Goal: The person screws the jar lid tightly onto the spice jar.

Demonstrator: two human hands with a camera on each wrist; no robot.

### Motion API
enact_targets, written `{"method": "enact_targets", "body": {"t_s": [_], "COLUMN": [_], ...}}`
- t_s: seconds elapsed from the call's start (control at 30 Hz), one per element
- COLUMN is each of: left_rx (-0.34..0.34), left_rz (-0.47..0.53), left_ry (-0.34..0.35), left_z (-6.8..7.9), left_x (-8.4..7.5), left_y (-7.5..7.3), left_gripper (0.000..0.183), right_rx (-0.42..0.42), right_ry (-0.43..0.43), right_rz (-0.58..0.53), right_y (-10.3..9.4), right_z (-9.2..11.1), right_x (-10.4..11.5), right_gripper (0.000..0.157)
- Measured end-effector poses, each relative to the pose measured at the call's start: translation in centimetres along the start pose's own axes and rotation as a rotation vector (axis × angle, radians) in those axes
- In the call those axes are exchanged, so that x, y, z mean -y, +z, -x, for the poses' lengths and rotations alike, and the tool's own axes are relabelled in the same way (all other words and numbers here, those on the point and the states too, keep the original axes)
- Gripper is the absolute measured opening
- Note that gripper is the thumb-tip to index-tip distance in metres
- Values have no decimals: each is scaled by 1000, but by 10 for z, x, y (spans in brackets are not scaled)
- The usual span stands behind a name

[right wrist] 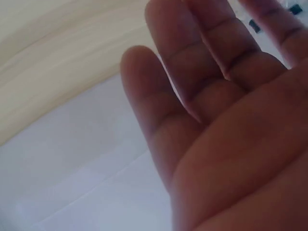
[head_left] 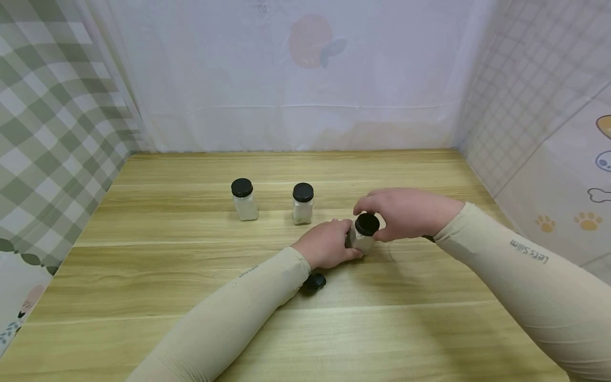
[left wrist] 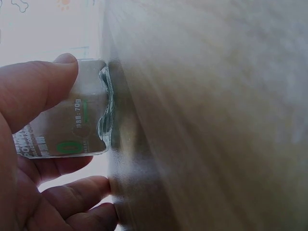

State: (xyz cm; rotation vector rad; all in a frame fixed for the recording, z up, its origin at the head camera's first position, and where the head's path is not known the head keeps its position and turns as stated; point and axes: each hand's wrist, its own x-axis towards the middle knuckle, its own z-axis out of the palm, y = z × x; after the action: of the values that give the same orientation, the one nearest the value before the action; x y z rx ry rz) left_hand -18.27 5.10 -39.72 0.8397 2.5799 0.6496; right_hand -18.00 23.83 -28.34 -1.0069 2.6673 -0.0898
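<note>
My left hand grips the side of a clear glass jar with printed lettering, its thumb along the near side. The jar's base sits against the wooden table in the left wrist view. At the jar's top, my right hand holds the black lid between thumb and fingers. In the right wrist view the palm and several fingers show, but lid and thumb are out of sight. Two similar jars stand upright to the left: a nearer-centre jar and a farther-left jar, both black-lidded with pale contents.
The wooden table reaches back to a white curtain. A green checked cloth hangs at the left, and a patterned sheet at the right. A small black device shows beside my left wrist.
</note>
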Motion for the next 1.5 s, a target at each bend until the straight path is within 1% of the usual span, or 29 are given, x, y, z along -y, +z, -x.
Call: {"method": "enact_targets", "body": {"t_s": [0.13, 0.27, 0.67, 0.9, 1.3, 1.37, 1.47, 1.5], "left_rx": [1, 4, 7, 10, 11, 13, 11, 10], "left_rz": [3, -1, -1, 1, 4, 0, -2, -4], "left_ry": [5, 9, 1, 0, -8, -9, -8, -7], "left_z": [0, -1, -1, -2, -2, -2, -2, -2], "left_x": [0, 1, 1, 1, 1, 1, 1, 1], "left_y": [0, -1, -1, -1, 0, 0, 0, 0], "left_gripper": [41, 40, 37, 36, 36, 36, 38, 40], "right_rx": [-18, -20, 4, -2, 17, 15, -2, -11], "right_ry": [-43, -48, -15, 4, 47, 48, 33, 16], "right_rz": [25, 10, -10, -14, -31, -32, -25, -15], "right_y": [1, 1, 2, 3, 3, 3, 1, 1], "right_z": [-1, -2, -4, -4, -4, -2, 0, 1], "right_x": [1, 1, 1, 2, 2, 2, 0, 0], "right_gripper": [29, 25, 20, 16, 14, 19, 36, 41]}}
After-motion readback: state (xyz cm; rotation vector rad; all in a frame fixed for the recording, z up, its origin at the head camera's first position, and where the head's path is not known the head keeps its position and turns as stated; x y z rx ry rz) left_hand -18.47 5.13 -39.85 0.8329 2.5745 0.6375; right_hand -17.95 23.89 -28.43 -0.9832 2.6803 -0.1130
